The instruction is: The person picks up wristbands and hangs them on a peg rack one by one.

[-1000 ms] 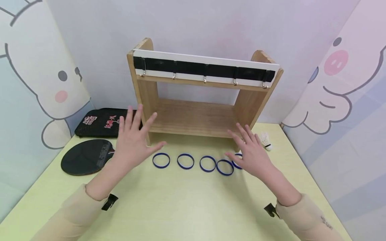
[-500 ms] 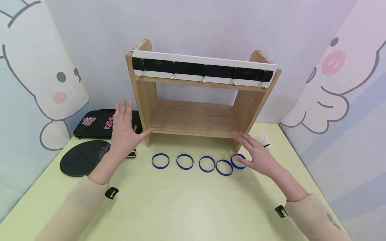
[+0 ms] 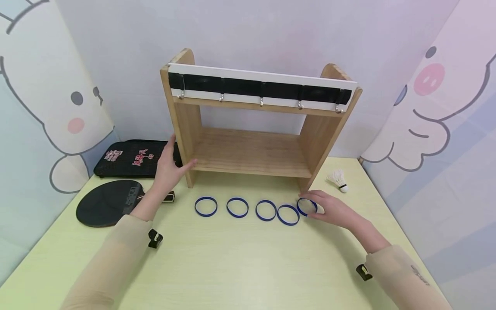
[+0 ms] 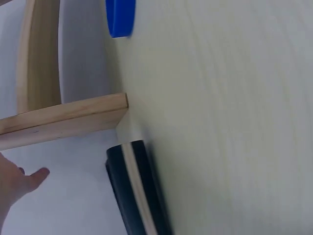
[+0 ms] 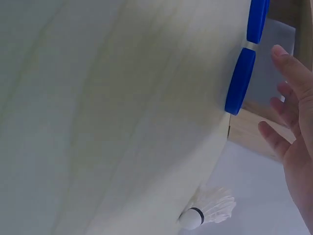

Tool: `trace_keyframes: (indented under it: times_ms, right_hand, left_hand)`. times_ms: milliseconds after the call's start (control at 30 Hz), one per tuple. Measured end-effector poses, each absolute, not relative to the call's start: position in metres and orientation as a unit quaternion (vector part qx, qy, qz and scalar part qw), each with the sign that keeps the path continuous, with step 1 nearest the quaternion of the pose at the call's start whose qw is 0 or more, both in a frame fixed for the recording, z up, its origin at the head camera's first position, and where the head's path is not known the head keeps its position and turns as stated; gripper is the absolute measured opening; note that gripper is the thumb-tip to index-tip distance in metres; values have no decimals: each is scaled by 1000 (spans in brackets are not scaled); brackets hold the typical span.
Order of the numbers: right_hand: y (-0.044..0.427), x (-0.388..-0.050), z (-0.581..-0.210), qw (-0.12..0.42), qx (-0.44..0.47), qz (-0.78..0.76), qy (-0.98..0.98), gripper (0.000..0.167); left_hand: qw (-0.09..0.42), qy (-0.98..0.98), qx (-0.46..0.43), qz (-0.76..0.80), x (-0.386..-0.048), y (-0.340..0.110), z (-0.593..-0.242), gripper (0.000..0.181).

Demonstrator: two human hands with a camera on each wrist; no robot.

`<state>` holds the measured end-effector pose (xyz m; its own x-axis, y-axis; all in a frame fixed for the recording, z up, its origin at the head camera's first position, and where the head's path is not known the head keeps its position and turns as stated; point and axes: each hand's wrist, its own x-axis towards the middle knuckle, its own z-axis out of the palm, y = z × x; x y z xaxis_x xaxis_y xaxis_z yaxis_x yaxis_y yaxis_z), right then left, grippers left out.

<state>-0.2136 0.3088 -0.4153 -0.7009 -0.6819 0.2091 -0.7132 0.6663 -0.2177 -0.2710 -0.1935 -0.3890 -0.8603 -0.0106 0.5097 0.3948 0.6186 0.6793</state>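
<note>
My left hand [image 3: 169, 167] is at the left side panel of a wooden shelf [image 3: 248, 150], thumb spread toward its front edge; contact cannot be made out. In the left wrist view the thumb [image 4: 34, 179] shows beside the panel [image 4: 73, 117]. My right hand [image 3: 333, 209] hovers over the rightmost blue ring [image 3: 298, 211], thumb and fingers parted around it. The right wrist view shows the fingers loosely bent, apart from the blue ring [image 5: 240, 81]. Several more blue rings, such as the leftmost ring [image 3: 206, 215], lie in a row on the table.
A white strip [image 3: 240, 71] with several metal hooks runs across the shelf's top front. At left lie a black case [image 3: 124, 165] and a table tennis bat [image 3: 104, 202]. A shuttlecock [image 3: 338, 180] lies at right. Printed walls enclose the table [image 3: 240, 271].
My left hand has moved from in front of the shelf to its left panel. The right hand has lowered to the rightmost ring. The rings stay in place.
</note>
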Motion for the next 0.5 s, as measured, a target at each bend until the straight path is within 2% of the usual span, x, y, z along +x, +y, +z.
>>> trace_keyframes:
  times_ms: [167, 367, 500]
  right_hand:
    - [313, -220, -424, 62, 423, 138, -894, 48]
    - [318, -229, -432, 45, 442, 141, -885, 34]
    - [321, -233, -435, 48, 459, 151, -874, 28]
  left_hand:
    - [233, -845, -123, -466, -281, -190, -397, 87]
    - [252, -836, -138, -466, -289, -190, -402, 68]
    - [252, -842, -138, -456, -291, -193, -404, 63]
